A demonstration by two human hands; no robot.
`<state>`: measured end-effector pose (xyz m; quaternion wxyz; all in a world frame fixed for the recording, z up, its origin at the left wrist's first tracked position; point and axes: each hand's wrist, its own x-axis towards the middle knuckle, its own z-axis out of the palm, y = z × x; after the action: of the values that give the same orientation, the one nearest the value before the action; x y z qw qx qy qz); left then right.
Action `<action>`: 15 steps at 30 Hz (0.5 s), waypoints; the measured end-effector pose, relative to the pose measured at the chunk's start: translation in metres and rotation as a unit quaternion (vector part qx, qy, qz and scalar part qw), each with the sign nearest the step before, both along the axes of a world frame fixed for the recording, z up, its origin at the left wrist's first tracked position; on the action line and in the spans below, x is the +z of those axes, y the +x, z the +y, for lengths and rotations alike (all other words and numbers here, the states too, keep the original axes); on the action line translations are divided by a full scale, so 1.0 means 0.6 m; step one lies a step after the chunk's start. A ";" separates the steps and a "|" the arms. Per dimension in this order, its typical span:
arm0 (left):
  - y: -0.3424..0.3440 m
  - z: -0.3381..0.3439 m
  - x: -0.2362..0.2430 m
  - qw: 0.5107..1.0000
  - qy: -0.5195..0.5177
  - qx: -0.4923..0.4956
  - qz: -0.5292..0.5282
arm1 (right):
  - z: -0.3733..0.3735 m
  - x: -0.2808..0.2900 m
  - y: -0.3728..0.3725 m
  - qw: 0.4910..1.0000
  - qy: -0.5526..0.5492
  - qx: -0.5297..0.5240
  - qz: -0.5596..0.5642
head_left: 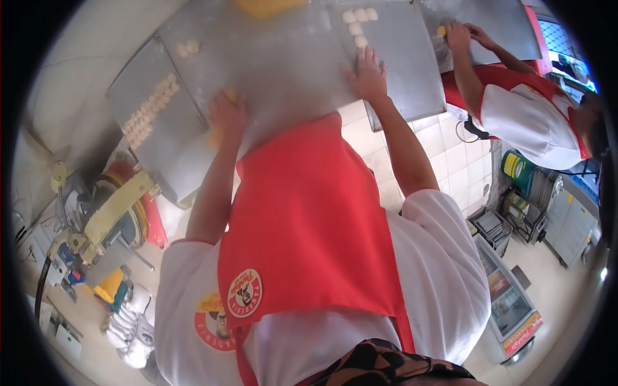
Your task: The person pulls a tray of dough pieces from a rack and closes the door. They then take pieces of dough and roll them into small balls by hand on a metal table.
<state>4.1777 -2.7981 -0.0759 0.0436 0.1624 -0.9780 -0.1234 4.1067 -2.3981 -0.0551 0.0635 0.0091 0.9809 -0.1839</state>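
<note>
At the table's near left edge, my left hand (228, 114) is curled round a small yellow dough piece (230, 94), which shows at its fingertips. More yellow dough (215, 137) lies under or beside that wrist. My right hand (369, 76) reaches over the metal tray on the right (402, 71), fingers stretched out. Its fingertips are at the nearest of several pale dough balls (355, 29), set in a bent row on the tray; whether they touch it I cannot tell. Rows of pale dough pieces (151, 110) lie on the left tray (161, 154).
The floured metal table (277, 64) bears a large yellow dough mass (267, 6) at its far side and a few pale dough pieces (188, 48). A co-worker's hands (458, 37) work at yellow dough on the right. A machine (112, 206) stands at lower left.
</note>
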 end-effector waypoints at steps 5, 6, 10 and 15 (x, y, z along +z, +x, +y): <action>0.011 -0.011 -0.019 0.999 0.023 -0.035 -0.002 | 0.075 0.076 0.034 0.882 -0.415 -0.212 0.076; 0.010 -0.029 -0.029 0.997 0.030 -0.063 0.015 | 0.062 0.083 0.057 0.910 -0.344 -0.203 0.106; 0.023 -0.031 -0.033 0.975 0.085 -0.192 0.073 | 0.022 0.014 0.146 0.996 -0.001 -0.017 0.082; 0.039 -0.007 -0.018 0.972 0.060 -0.203 0.106 | -0.033 -0.021 0.124 0.987 0.086 -0.132 -0.007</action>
<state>4.2010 -2.8026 -0.0869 0.1110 -0.0508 -0.9713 -0.2041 4.1811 -2.4182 -0.0677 0.0448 0.1454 0.9827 -0.1059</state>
